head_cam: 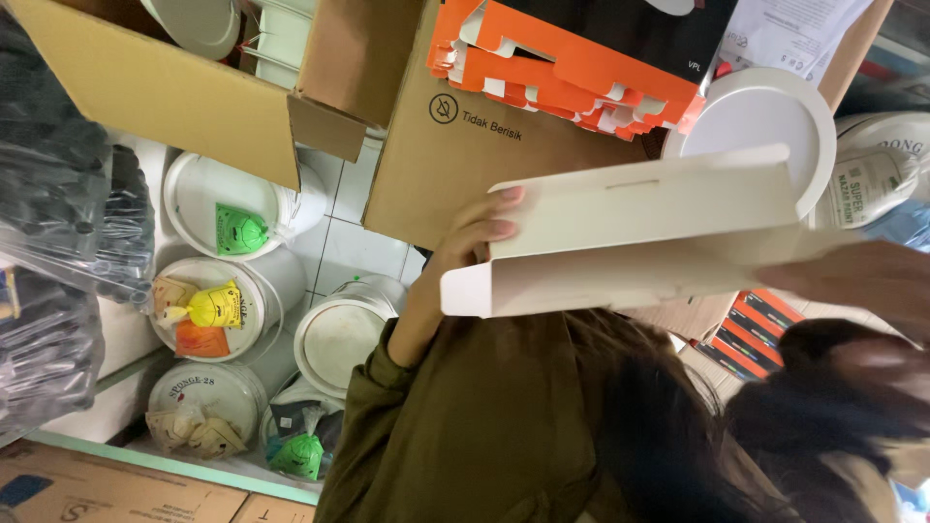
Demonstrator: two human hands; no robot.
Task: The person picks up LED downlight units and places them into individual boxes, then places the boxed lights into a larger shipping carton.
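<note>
Between both hands, a flat white cardboard box blank (pixel 639 237) sits half-folded.
Left hand (pixel 475 242) pinches its edge; right hand (pixel 857 281) grips blurrily; flaps remain unfolded.

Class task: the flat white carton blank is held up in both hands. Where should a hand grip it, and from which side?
Grip the white carton blank at its short end edges, coming from each side, as the left hand does: it is thin, wide and floppy, so end support keeps it flat.

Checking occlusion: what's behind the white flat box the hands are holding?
Behind the white box: a brown carton, orange-edged packs and a round white lid, each partly covered. Left hand grips its edge; the right hand is blurred.
</note>
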